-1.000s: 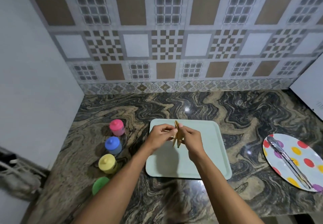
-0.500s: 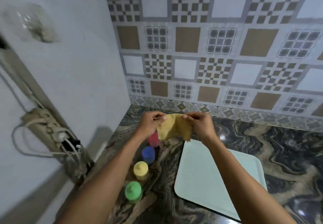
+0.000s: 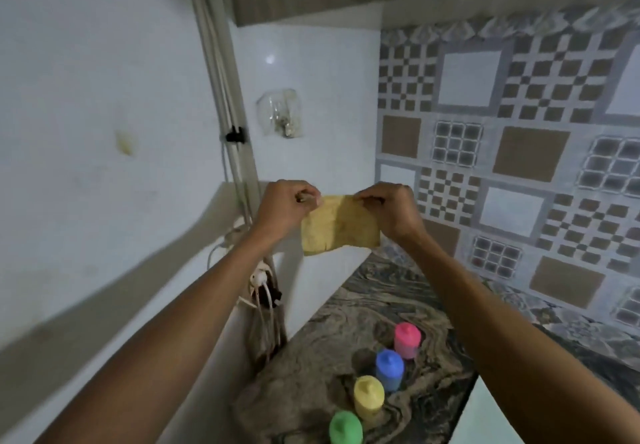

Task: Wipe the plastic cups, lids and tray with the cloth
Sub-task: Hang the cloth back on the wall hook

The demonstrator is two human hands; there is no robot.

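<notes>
A yellow cloth (image 3: 337, 225) hangs spread out in the air in front of the wall corner. My left hand (image 3: 284, 209) pinches its top left corner and my right hand (image 3: 389, 211) pinches its top right corner. Far below on the marbled counter (image 3: 329, 332) stand several lidded plastic cups in a row: pink (image 3: 407, 339), blue (image 3: 389, 369), yellow (image 3: 369, 398) and green (image 3: 345, 429). A sliver of the pale tray (image 3: 481, 416) shows at the bottom right, mostly hidden by my right forearm.
A white wall stands at the left with cable conduits (image 3: 221, 97) and a plug with cords (image 3: 261, 284) near the counter's left end. Patterned tiles (image 3: 519, 166) cover the back wall. A clear plastic hook (image 3: 280, 116) sticks to the white tile.
My view has swung up and to the left. Both hands rose with the cloth and pulled it open wider; the cups and tray now sit low in the frame.
</notes>
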